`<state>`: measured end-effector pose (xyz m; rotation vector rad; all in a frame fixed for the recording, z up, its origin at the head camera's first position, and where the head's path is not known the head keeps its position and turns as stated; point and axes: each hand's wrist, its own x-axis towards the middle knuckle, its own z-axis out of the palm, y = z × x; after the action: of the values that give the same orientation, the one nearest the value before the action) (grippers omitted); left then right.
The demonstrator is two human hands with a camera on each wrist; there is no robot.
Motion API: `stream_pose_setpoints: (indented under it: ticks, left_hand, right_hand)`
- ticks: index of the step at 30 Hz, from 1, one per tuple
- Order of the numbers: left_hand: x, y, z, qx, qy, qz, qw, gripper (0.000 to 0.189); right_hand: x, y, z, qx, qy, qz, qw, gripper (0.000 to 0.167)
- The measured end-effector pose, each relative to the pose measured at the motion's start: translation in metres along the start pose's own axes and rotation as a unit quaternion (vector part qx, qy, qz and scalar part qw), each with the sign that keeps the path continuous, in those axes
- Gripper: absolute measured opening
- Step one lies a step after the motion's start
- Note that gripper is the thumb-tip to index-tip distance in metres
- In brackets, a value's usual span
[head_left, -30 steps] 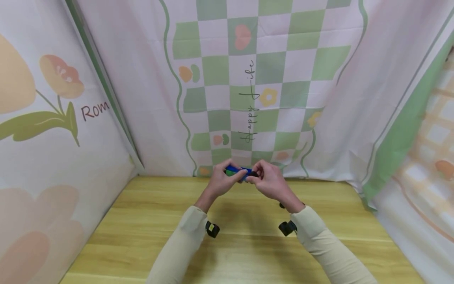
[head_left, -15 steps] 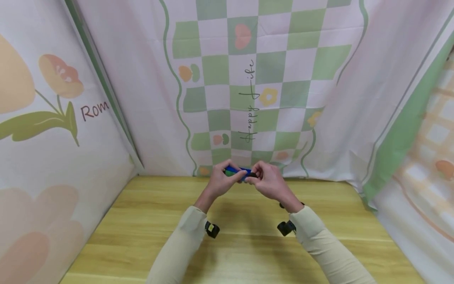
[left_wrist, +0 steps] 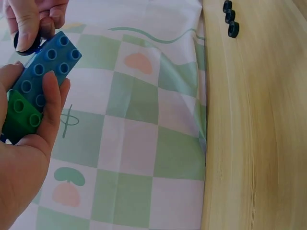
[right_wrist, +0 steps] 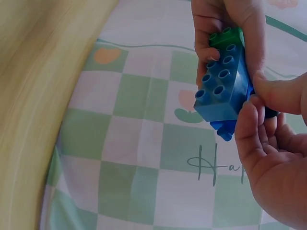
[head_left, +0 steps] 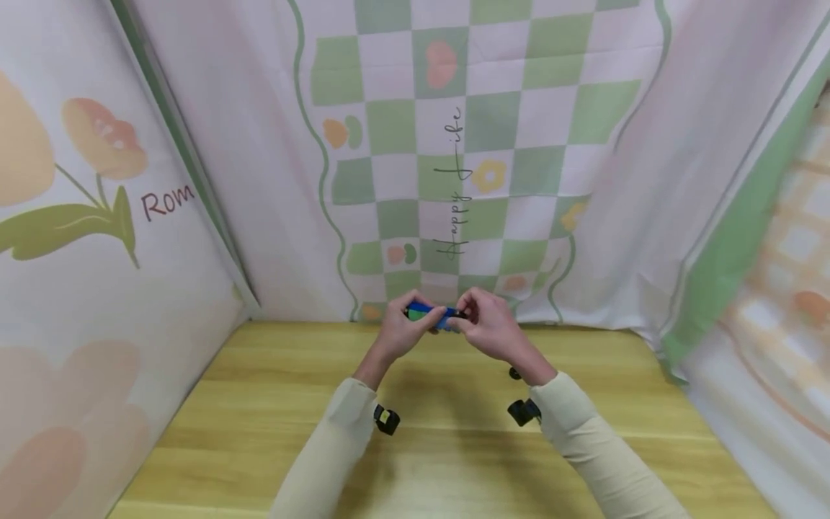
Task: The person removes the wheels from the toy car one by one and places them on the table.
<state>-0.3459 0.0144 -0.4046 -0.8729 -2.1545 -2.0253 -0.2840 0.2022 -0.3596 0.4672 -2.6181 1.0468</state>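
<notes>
My left hand point(head_left: 403, 330) holds a small toy-brick vehicle, up near the far edge of the table. On its top sit a light blue studded brick point(right_wrist: 223, 79) and a green brick point(left_wrist: 21, 115), both above a dark blue base point(right_wrist: 224, 129). My left thumb and fingers grip it from both sides. Beside the base, my right hand point(head_left: 493, 328) pinches a black toy wheel point(left_wrist: 34, 47) between thumb and fingers. In the right wrist view the fingers mostly hide that wheel, right at the side of the base.
Several more black wheels point(left_wrist: 230, 16) stand in a row on the wooden table point(head_left: 415, 461), partly behind the right wrist in the head view. A printed checked curtain point(head_left: 441, 144) hangs at the back edge. A black wrist camera point(head_left: 387, 419) sits at the left cuff.
The view has shifted slightly. Both hands stay together at the brick vehicle, the right fingers moving a little at the wheel.
</notes>
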Motion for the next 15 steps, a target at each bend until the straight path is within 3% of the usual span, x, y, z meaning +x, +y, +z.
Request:
stream_pose_setpoints:
  ticks: [5, 10, 15]
  left_hand:
    - [-0.001, -0.003, -0.002, 0.007, 0.002, 0.000, 1.0000, 0.020]
    - [-0.004, -0.005, -0.006, 0.025, 0.004, -0.001, 0.9997, 0.020]
    - [-0.008, -0.004, -0.012, 0.038, 0.007, -0.011, 0.9992, 0.020]
  right_hand:
    - [-0.002, 0.006, -0.001, 0.040, -0.018, 0.011, 0.9990, 0.019]
    - [-0.005, 0.034, -0.009, 0.123, -0.011, 0.062, 0.9904, 0.028]
    - [-0.005, 0.082, -0.021, 0.081, -0.001, 0.134, 0.9876, 0.037]
